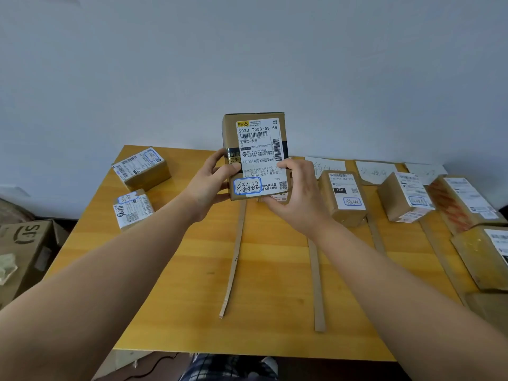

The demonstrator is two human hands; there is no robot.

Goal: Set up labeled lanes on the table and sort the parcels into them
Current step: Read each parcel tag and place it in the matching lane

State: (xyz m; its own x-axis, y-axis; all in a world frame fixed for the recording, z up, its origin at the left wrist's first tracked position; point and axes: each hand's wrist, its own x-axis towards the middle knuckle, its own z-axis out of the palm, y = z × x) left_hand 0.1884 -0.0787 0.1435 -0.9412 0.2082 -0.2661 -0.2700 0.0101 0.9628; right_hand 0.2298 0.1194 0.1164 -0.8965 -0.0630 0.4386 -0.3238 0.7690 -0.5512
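I hold a brown cardboard parcel [257, 149] upright above the yellow table [192, 270], its white shipping label with a blue-outlined handwritten tag facing me. My left hand [213, 182] grips its lower left edge, thumb on the front. My right hand [295, 193] grips its lower right corner. Cardboard strips [233, 259] [316, 281] [375, 235] lie lengthwise on the table as lane dividers. White handwritten paper labels [325, 166] [376, 171] [424, 170] lie along the far edge at the lanes' heads.
Two labelled parcels [141, 167] [133, 207] sit at the table's left. On the right, parcels [345, 198] [405, 196] [464, 202] [483, 254] lie in the lanes. A large open carton [24, 251] stands on the floor at left. A grey wall rises behind.
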